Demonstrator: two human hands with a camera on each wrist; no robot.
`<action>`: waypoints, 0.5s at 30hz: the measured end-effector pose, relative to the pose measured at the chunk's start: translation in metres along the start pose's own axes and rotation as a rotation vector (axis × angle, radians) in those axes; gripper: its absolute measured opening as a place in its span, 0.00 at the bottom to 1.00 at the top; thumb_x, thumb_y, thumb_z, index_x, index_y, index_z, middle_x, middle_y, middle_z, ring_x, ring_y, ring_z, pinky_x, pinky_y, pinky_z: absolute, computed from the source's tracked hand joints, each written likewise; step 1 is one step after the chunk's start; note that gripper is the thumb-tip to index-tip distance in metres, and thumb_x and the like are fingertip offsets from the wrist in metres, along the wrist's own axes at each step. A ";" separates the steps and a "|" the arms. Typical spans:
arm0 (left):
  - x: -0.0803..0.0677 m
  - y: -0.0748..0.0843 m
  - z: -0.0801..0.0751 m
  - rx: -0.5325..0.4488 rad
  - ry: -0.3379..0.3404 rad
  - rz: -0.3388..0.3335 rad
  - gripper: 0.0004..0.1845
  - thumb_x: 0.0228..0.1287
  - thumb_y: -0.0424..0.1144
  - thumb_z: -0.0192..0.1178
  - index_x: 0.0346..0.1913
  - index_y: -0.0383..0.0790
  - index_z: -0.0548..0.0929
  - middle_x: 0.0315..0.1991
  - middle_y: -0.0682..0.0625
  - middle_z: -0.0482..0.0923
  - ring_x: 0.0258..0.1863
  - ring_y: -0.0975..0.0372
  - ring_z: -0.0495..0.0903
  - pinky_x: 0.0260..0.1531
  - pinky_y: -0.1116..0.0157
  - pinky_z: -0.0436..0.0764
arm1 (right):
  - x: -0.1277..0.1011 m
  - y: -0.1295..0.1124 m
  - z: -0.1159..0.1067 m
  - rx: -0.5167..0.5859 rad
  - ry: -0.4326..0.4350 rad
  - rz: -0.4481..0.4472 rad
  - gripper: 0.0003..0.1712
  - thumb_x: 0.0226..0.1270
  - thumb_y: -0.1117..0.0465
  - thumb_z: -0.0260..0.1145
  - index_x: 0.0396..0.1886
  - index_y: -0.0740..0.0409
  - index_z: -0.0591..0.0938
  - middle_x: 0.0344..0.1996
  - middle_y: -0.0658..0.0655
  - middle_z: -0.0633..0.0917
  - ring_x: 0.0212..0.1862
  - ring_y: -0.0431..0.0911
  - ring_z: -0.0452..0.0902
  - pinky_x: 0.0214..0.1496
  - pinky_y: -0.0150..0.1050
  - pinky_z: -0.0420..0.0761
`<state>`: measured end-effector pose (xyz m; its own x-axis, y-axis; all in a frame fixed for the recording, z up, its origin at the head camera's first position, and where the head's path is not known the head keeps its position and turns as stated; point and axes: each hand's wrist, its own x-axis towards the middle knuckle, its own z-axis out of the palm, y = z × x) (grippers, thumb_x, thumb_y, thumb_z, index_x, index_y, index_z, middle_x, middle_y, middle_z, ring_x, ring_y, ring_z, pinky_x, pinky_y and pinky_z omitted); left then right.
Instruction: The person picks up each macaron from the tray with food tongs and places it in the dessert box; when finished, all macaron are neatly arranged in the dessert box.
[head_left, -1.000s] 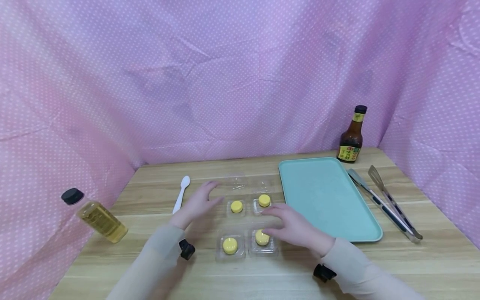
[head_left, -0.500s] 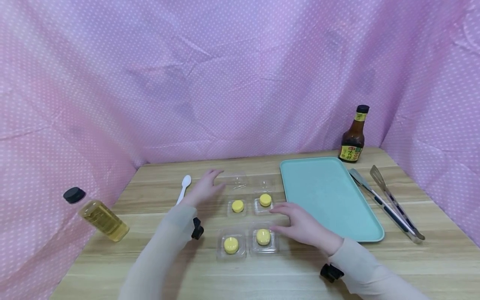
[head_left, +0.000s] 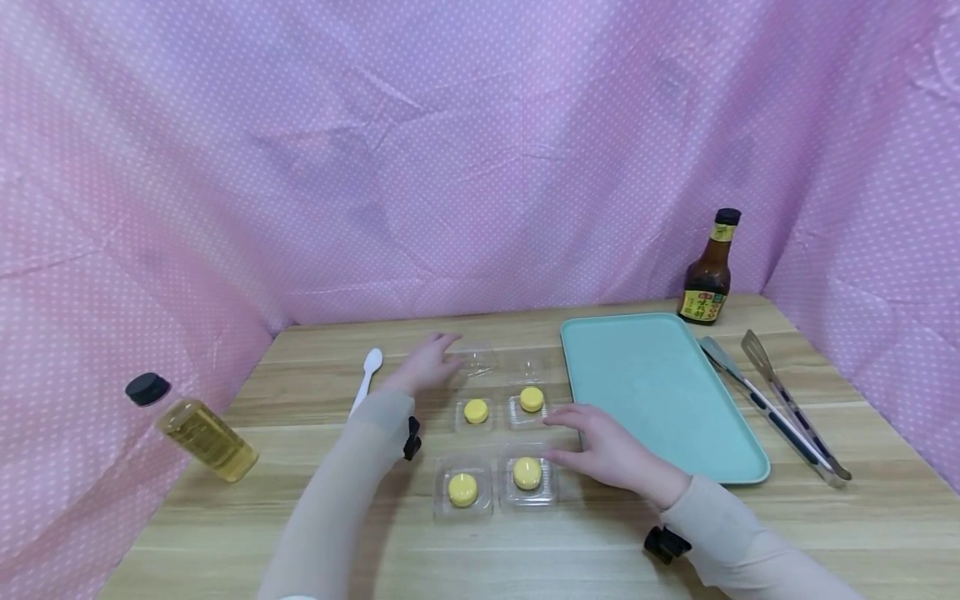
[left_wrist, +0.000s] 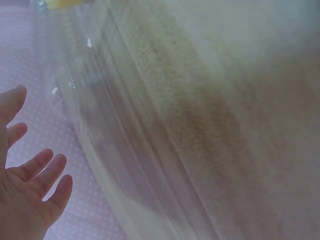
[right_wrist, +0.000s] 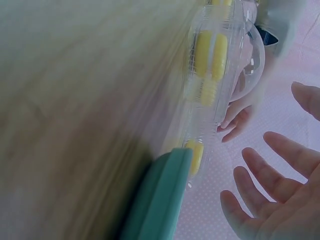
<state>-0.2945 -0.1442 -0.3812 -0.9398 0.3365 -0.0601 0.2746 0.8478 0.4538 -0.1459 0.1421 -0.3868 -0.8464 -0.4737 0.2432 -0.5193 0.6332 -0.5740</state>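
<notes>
Four yellow cakes (head_left: 527, 472) sit in clear plastic cups in the middle of the wooden table (head_left: 525, 550), just left of the teal tray (head_left: 660, 392). The right hand (head_left: 611, 454) lies beside the near-right cake, fingers spread and holding nothing. The left hand (head_left: 427, 365) reaches, fingers loose, to an empty clear lid (head_left: 476, 362) behind the cakes. A white spoon (head_left: 365, 377) lies just left of it.
</notes>
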 end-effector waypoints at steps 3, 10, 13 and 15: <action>0.005 0.002 0.002 0.013 -0.030 -0.018 0.33 0.68 0.49 0.54 0.72 0.43 0.59 0.69 0.37 0.58 0.65 0.44 0.64 0.65 0.44 0.65 | 0.000 0.000 -0.001 0.000 -0.001 0.004 0.25 0.57 0.53 0.70 0.52 0.63 0.80 0.52 0.62 0.81 0.58 0.60 0.73 0.62 0.58 0.71; 0.013 0.005 0.007 0.036 -0.109 -0.049 0.37 0.65 0.49 0.59 0.73 0.48 0.57 0.70 0.36 0.54 0.66 0.43 0.61 0.63 0.41 0.64 | -0.001 0.000 -0.001 -0.005 -0.016 0.029 0.25 0.58 0.54 0.70 0.52 0.63 0.80 0.52 0.61 0.81 0.58 0.59 0.73 0.62 0.57 0.71; 0.014 0.005 0.009 0.039 -0.129 -0.066 0.39 0.62 0.51 0.61 0.73 0.51 0.56 0.71 0.36 0.52 0.68 0.42 0.59 0.64 0.40 0.63 | -0.001 0.000 -0.002 -0.005 -0.024 0.046 0.25 0.58 0.53 0.69 0.53 0.62 0.80 0.53 0.61 0.81 0.59 0.59 0.73 0.63 0.57 0.71; 0.014 0.005 0.010 0.048 -0.140 -0.079 0.40 0.61 0.51 0.62 0.74 0.52 0.55 0.72 0.36 0.50 0.68 0.42 0.58 0.64 0.39 0.62 | -0.002 0.000 -0.002 -0.003 -0.026 0.052 0.25 0.58 0.53 0.69 0.53 0.62 0.80 0.53 0.62 0.81 0.59 0.59 0.72 0.63 0.58 0.70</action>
<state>-0.3044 -0.1311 -0.3885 -0.9220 0.3192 -0.2190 0.2137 0.8914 0.3996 -0.1445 0.1442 -0.3860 -0.8692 -0.4555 0.1926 -0.4747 0.6592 -0.5832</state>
